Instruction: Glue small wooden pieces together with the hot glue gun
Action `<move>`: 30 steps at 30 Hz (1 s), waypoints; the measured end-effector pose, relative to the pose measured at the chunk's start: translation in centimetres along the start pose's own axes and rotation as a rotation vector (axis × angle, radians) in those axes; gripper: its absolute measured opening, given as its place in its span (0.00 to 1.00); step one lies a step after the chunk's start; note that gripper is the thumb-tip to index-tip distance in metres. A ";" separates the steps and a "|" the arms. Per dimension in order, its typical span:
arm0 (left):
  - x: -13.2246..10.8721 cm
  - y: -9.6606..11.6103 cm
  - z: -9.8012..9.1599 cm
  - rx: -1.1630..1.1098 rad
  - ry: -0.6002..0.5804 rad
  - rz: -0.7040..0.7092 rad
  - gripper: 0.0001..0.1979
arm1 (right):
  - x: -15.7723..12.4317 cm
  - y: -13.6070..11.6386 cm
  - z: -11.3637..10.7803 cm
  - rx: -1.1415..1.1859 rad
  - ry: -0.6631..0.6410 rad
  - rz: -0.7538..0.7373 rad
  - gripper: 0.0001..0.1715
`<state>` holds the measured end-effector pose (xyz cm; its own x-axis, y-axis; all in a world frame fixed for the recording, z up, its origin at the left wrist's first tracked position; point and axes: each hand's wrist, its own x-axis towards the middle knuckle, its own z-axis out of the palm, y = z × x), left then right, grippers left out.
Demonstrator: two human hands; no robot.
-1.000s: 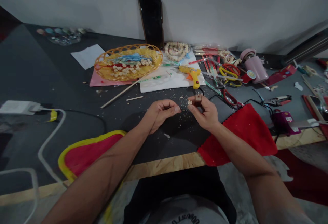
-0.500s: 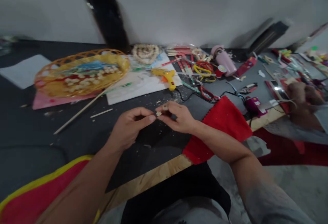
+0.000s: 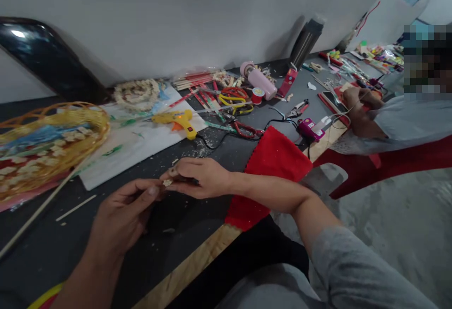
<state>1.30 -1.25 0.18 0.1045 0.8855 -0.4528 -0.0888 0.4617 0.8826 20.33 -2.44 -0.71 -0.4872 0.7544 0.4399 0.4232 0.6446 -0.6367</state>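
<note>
Near the front of the dark tabletop, a small cream, flower-shaped piece (image 3: 167, 183) sits between my two hands' fingertips. My left hand (image 3: 122, 212) pinches at its left side, thumb pressed toward the fingers. From the other side my right hand (image 3: 199, 177) grips the same piece with thumb and forefinger, a ring showing on one finger. What lies deeper between the fingertips is too small to make out. Just behind the hands, a yellow hot glue gun (image 3: 174, 119) rests on a white board (image 3: 134, 153), its switch lit. Red felt cloth (image 3: 275, 158) lies under my right forearm.
To the left are an orange basket (image 3: 100, 127) of cream flower pieces and a long thin stick (image 3: 42, 207). A phone (image 3: 49, 59) leans on the wall. Red-handled scissors (image 3: 245, 130), a pink bottle (image 3: 261, 82) and pliers (image 3: 298, 109) lie behind. A co-worker's hands (image 3: 360, 101) are at the right.
The view has swung to the right, so the basket, phone and glue gun sit further left in it. Both hands keep their pinch on the small piece.
</note>
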 end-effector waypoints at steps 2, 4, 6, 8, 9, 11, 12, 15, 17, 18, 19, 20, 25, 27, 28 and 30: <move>0.1 0.1 -0.2 -0.028 -0.011 0.057 0.26 | -0.1 0.2 0.1 0.023 0.036 -0.012 0.03; 0.2 0.0 -0.5 -0.068 -0.035 0.130 0.24 | -0.4 0.5 0.0 0.038 0.079 -0.003 0.06; 0.3 -0.2 -0.9 -0.125 -0.066 0.222 0.22 | -0.7 0.8 -0.2 0.042 0.147 0.037 0.09; 0.4 -0.4 -1.1 -0.158 -0.103 0.266 0.20 | -0.9 1.2 -0.5 0.052 0.262 0.083 0.12; 0.5 -0.4 -1.2 -0.165 -0.098 0.279 0.21 | -1.0 1.3 -0.6 0.061 0.332 0.105 0.13; 0.6 -0.5 -1.5 -0.176 -0.091 0.294 0.24 | -1.1 1.6 -0.8 0.084 0.442 0.155 0.14; 0.6 -0.4 -1.5 -0.185 -0.088 0.298 0.25 | -1.1 1.7 -0.9 0.099 0.476 0.175 0.14; 0.5 -0.1 -1.6 -0.209 -0.078 0.292 0.16 | -1.1 1.8 -0.9 0.130 0.501 0.196 0.13; 0.3 0.1 -1.4 -0.230 -0.081 0.269 0.22 | -1.1 1.8 -0.8 0.132 0.483 0.215 0.12; 0.2 0.2 -1.2 -0.235 -0.097 0.249 0.25 | -1.1 1.8 -0.8 0.132 0.472 0.229 0.12; 0.1 0.1 -1.1 -0.226 -0.118 0.227 0.25 | -1.1 1.7 -0.8 0.132 0.460 0.238 0.11; 0.0 0.0 -1.0 -0.217 -0.136 0.212 0.24 | -1.1 1.7 -0.8 0.132 0.453 0.237 0.10; -0.3 -0.7 -0.6 -0.049 -0.152 0.154 0.18 | -1.0 1.3 -0.8 0.138 0.407 0.118 0.05; -0.5 -0.7 -0.4 0.002 -0.165 0.131 0.18 | -1.0 1.2 -0.7 0.140 0.356 0.082 0.04; -0.6 -0.7 -0.2 0.021 -0.176 0.120 0.18 | -1.0 1.1 -0.6 0.138 0.334 0.069 0.03; -0.9 -0.4 0.2 0.060 -0.199 0.102 0.19 | -1.1 1.1 -0.3 0.136 0.309 0.050 0.01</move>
<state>1.45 -2.29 0.25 0.2917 0.8969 -0.3324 -0.0507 0.3616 0.9310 21.59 -2.51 -1.67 -0.2051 0.7999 0.5640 0.3246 0.5992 -0.7318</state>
